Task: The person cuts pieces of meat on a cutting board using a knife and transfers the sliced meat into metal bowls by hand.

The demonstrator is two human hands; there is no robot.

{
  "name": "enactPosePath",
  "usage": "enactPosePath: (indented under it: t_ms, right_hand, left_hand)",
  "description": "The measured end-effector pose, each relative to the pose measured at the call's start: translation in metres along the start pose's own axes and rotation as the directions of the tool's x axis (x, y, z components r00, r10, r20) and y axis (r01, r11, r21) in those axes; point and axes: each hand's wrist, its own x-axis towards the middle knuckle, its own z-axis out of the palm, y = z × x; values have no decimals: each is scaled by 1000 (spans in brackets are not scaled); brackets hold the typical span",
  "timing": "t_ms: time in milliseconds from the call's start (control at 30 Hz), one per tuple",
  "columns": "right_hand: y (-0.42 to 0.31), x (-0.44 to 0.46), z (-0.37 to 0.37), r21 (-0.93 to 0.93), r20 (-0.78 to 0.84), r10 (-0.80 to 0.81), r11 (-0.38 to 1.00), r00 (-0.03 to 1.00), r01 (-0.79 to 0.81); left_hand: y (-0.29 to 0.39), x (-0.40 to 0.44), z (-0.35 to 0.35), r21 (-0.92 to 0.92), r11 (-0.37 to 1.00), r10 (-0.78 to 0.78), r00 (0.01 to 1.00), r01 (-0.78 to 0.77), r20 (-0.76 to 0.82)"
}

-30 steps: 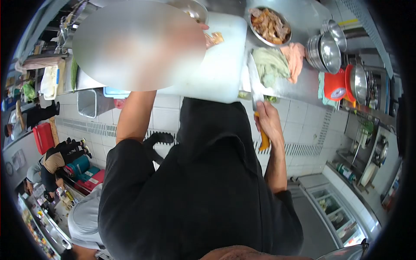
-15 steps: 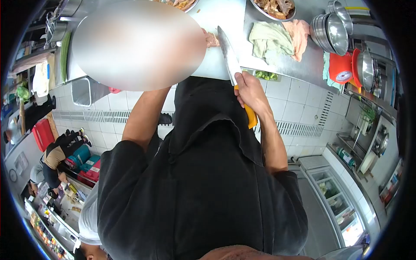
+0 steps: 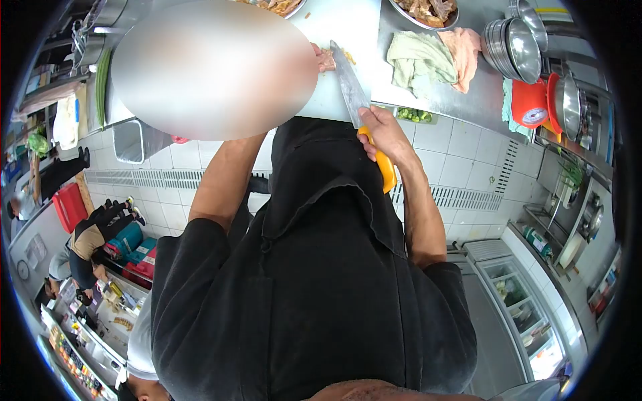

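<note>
In the head view my right hand (image 3: 384,131) is wrapped around the yellow handle of a large kitchen knife (image 3: 348,83). The blade points up and away over a white cutting board (image 3: 361,20), with its tip beside a small pinkish piece of meat (image 3: 327,60). Small yellowish scraps (image 3: 349,57) lie just right of the blade. A large blurred oval covers nearly all of my left hand; only what looks like a fingertip (image 3: 316,49) shows at its edge, next to the meat. How that hand's fingers are set is hidden.
Behind the board stand two bowls of brownish food, one a metal bowl (image 3: 428,15). Right of it lie a green cloth (image 3: 420,61) and a pink cloth (image 3: 463,57), then stacked metal bowls (image 3: 511,50) and a red scale (image 3: 530,103). Other people (image 3: 83,244) stand at left.
The knife blade has shifted slightly left against the meat and leans a little more. Yellowish scraps now show right of the blade. The whole view has moved slightly.
</note>
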Motion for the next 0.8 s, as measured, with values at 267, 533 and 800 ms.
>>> enactPosePath:
  t_ms: [267, 533, 800]
  right_hand:
    - [-8, 19, 3, 144, 92, -23, 989, 995, 10]
    - [-4, -1, -2, 52, 90, 34, 998, 995, -38]
    - [-19, 22, 10, -13, 61, -15, 1000, 998, 16]
  left_hand:
    - [-1, -3, 4, -3, 998, 65, 996, -65, -54]
    - [-5, -4, 4, 54, 995, 82, 996, -80, -35]
    - [0, -4, 6, 12, 998, 56, 996, -55, -65]
